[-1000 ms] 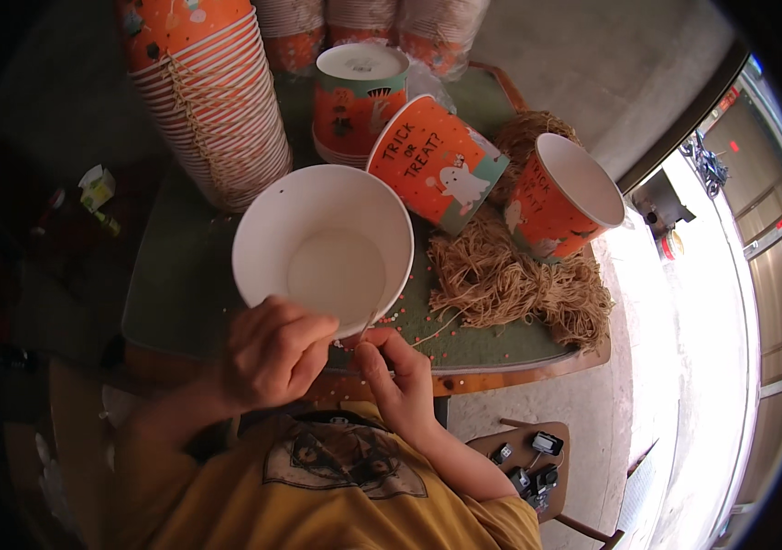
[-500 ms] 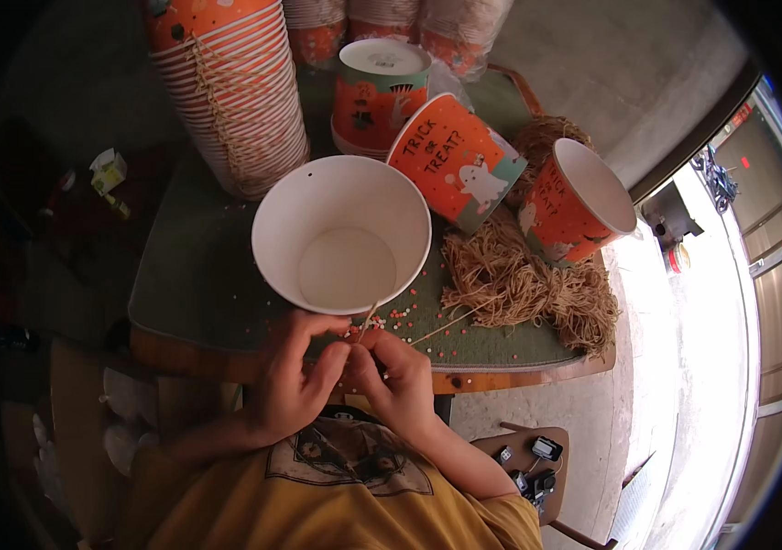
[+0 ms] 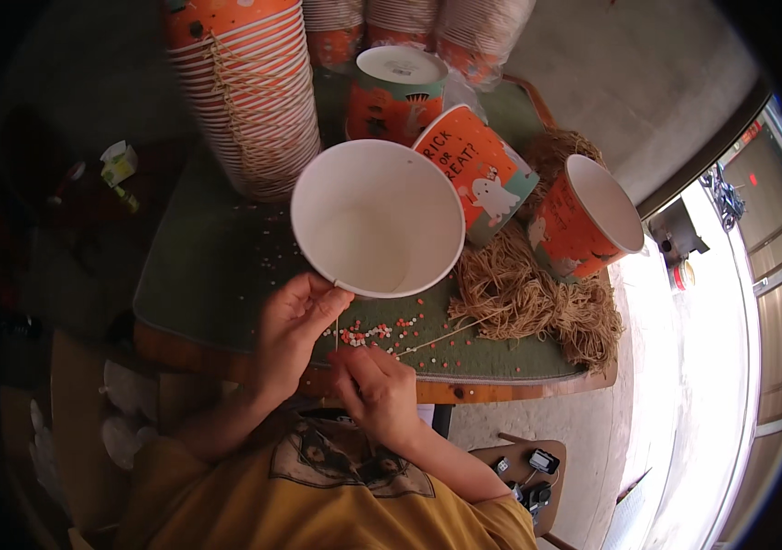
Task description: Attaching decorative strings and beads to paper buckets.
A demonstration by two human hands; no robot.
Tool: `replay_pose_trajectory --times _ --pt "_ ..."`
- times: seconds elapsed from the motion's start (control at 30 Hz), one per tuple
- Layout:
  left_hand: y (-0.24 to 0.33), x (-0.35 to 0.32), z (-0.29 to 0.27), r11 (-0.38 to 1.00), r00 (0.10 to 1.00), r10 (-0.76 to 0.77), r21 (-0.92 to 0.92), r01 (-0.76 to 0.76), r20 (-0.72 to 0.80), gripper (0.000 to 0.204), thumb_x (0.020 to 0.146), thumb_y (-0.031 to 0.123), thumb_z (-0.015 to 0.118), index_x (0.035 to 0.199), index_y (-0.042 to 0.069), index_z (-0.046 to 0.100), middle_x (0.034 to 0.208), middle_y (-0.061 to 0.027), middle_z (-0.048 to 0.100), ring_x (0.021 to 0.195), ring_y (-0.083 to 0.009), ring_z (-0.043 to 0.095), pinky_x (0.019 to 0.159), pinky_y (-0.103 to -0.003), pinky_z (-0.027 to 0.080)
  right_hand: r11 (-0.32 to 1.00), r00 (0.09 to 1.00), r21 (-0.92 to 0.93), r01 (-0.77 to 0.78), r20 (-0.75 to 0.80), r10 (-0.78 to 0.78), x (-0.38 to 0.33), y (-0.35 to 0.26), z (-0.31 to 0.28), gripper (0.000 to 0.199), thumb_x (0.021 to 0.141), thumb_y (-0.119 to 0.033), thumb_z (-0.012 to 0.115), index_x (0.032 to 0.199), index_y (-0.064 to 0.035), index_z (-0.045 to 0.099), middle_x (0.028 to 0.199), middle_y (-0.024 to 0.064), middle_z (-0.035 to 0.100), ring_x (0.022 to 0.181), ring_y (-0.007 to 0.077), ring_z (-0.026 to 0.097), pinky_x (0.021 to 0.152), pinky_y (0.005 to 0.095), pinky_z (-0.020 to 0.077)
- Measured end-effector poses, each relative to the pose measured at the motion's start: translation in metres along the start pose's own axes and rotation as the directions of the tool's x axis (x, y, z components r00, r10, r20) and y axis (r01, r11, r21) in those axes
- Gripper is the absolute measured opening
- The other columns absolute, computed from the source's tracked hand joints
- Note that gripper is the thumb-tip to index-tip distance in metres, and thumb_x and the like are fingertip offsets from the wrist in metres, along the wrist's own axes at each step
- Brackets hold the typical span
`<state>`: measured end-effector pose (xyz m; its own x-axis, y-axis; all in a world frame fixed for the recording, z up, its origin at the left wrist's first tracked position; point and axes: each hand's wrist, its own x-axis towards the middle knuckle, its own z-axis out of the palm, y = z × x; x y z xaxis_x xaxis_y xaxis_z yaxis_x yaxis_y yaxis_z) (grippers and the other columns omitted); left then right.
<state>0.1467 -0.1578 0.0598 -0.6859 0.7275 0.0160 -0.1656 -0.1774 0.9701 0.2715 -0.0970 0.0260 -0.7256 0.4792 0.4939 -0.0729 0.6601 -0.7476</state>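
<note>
A large paper bucket (image 3: pixel 377 215), white inside, tilts over the near part of the table with its mouth toward me. At its near rim, my left hand (image 3: pixel 295 325) pinches the edge between thumb and fingers. A thin tan string (image 3: pixel 337 321) runs from that rim down to my right hand (image 3: pixel 377 390), whose fingers are closed on it. Another length of string (image 3: pixel 450 335) stretches from near my right hand to a bundle of tan strings (image 3: pixel 537 298) at the right. Scattered under the bucket are small orange and white paper discs (image 3: pixel 377 332).
A tall stack of orange paper buckets (image 3: pixel 244 92) stands at the left, with string hanging along it. An upside-down bucket (image 3: pixel 395 96) and two tilted printed buckets (image 3: pixel 478 174), (image 3: pixel 583 220) stand behind and right. Wrapped stacks (image 3: pixel 482 37) are at the back of the green-topped table (image 3: pixel 198 266).
The bucket has shifted right and tipped. My left hand has moved up to its rim, while my right hand has drawn down and apart from the left, stretching the string between them.
</note>
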Motion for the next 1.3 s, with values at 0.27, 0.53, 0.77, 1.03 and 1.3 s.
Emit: replay_pose_trajectory --times 0.27,0.53,0.77,1.03,1.3 --pt "0.001 0.025 -0.024 0.751 0.928 0.349 0.553 -0.359 0.128 0.015 0.092 0.010 0.060 0.082 -0.001 0.055 0.078 -0.0002 0.054 0.071 -0.0047 0.047 0.063 -0.022 0.040 0.993 0.992 -0.066 0.098 0.086 -0.093 0.009 0.004 0.015 0.013 0.080 -0.006 0.066 0.093 -0.0049 0.064 0.074 0.0110 0.060 0.063 0.0277 0.061 0.054 0.0387 0.0497" --pt "-0.041 -0.011 -0.042 0.562 0.790 0.552 0.580 -0.590 0.269 0.008 0.089 0.006 0.062 0.094 0.003 0.057 0.092 -0.0077 0.060 0.082 -0.0183 0.059 0.071 -0.032 0.050 0.968 0.960 0.242 -0.066 0.278 -0.004 0.003 -0.017 -0.015 0.013 0.088 -0.012 0.064 0.097 -0.0016 0.062 0.080 0.0124 0.061 0.072 0.0306 0.062 0.062 0.0391 0.0498" --pt "-0.005 0.010 0.023 0.181 0.611 0.599 0.656 -0.733 0.518 0.048 0.082 0.011 0.069 0.126 0.000 0.053 0.114 -0.0134 0.061 0.103 -0.0241 0.062 0.067 -0.033 0.055 0.905 0.927 0.413 -0.098 0.369 -0.067 0.018 -0.045 -0.061 0.013 0.090 -0.010 0.062 0.098 0.0005 0.065 0.078 0.0108 0.062 0.071 0.0252 0.063 0.063 0.0332 0.0495" --pt "0.049 0.053 -0.070 0.290 0.763 0.516 0.759 -0.583 0.389 0.018 0.086 0.007 0.066 0.074 -0.002 0.056 0.067 -0.0099 0.051 0.058 -0.0202 0.055 0.052 -0.032 0.043 0.540 0.903 0.737 -0.406 0.232 0.361 0.041 -0.020 -0.095 0.040 0.101 -0.036 0.045 0.079 -0.0026 0.052 0.052 0.0025 0.045 0.035 0.0078 0.035 0.032 0.0202 0.0280" --pt "0.061 0.056 -0.092 0.150 0.569 0.787 0.822 -0.549 0.237 0.007 0.088 -0.002 0.056 0.091 0.001 0.062 0.100 -0.0113 0.057 0.088 -0.0201 0.057 0.070 -0.029 0.047 -0.366 0.782 0.833 -0.414 0.531 0.326 0.073 0.012 -0.062 0.033 0.104 -0.031 0.039 0.089 -0.0092 0.058 0.052 -0.0055 0.042 0.038 0.0032 0.032 0.034 0.0168 0.0287"
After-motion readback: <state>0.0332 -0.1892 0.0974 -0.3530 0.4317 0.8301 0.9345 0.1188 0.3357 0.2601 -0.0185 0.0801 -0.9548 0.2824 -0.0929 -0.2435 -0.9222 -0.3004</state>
